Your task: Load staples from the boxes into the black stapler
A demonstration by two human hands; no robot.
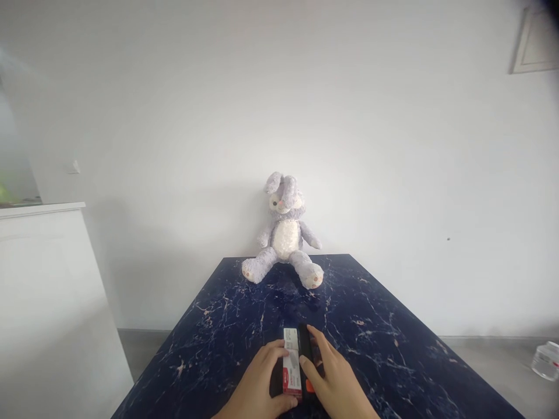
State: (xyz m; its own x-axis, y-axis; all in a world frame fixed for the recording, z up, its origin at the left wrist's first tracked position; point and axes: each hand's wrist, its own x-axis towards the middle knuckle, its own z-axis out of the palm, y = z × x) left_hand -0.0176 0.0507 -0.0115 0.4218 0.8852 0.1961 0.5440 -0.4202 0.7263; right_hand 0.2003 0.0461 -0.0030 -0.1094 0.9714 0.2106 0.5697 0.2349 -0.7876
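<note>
Near the front of the dark blue marbled table (pixel 244 326), a slim white-and-red box (pixel 292 366) lies lengthwise away from me. My left hand (pixel 262 381) grips its left side, fingers curled over the top edge and thumb at the near end. Right beside the box is a long black object (pixel 304 343) with an orange patch; its kind is not clear. My right hand (pixel 332 375) is closed around that black object, its thumb on the side toward the box. Something dark also shows under my left fingers, mostly hidden.
A pale lilac plush rabbit (pixel 286 235) sits at the table's far edge, against the white wall (pixel 393 145). To the left stands a white cabinet (pixel 48 291). A clear plastic container (pixel 545 361) is on the floor at the far right.
</note>
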